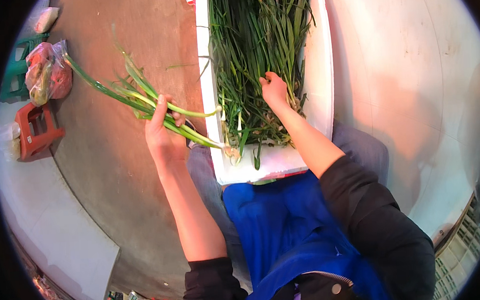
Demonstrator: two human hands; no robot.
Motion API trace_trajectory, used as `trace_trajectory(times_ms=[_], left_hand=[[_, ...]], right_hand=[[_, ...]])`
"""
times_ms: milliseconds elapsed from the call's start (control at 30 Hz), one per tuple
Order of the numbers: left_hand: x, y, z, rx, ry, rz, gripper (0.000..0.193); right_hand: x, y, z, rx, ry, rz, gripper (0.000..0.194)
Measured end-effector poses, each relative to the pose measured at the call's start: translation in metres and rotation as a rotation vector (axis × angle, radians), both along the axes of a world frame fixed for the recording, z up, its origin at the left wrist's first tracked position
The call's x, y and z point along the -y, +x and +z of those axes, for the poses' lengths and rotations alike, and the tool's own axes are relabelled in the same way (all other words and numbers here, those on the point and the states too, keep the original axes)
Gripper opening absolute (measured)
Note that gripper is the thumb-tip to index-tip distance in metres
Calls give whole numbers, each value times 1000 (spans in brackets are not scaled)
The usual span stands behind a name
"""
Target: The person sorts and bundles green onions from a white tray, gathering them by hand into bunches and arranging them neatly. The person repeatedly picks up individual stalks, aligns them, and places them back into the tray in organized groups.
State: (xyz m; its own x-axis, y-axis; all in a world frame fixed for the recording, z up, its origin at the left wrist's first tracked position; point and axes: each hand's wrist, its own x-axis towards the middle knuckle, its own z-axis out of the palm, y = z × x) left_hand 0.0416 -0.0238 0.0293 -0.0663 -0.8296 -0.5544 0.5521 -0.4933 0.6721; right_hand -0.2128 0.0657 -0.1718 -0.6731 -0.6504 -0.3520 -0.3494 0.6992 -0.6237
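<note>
My left hand (166, 129) is closed around a small bunch of green onions (134, 99), their leafy tops pointing up and left, their pale root ends reaching the near left edge of a white foam box (265, 161). Inside the box lies a thick mass of long green stalks (245, 34), with roots and loose bits towards the near end. Over these stalks is my right hand (274, 88), its fingers curled; whether it grips a stalk cannot be told.
At the left are an orange-red plastic stool (37, 131), a green stool (13, 77) and a plastic bag of produce (47, 73). A pale wall or panel (388, 79) stands right of the box. A light-coloured plastic crate (456, 256) is at the lower right.
</note>
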Motion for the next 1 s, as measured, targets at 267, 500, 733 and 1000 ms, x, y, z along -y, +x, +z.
trace_trajectory(times_ms=[267, 500, 733, 1000], left_hand=[[4, -5, 3, -22, 18, -29, 11], [-3, -33, 4, -58, 3, -159, 17], [-16, -72, 6, 91, -131, -356, 25], [-20, -83, 7, 39, -92, -364, 16]], right_hand=[[49, -4, 1, 166, 277, 129, 34], [56, -50, 129, 631, -92, 255, 19], [75, -36, 234, 680, -258, 453, 21], [67, 6, 254, 658, -222, 410, 23]])
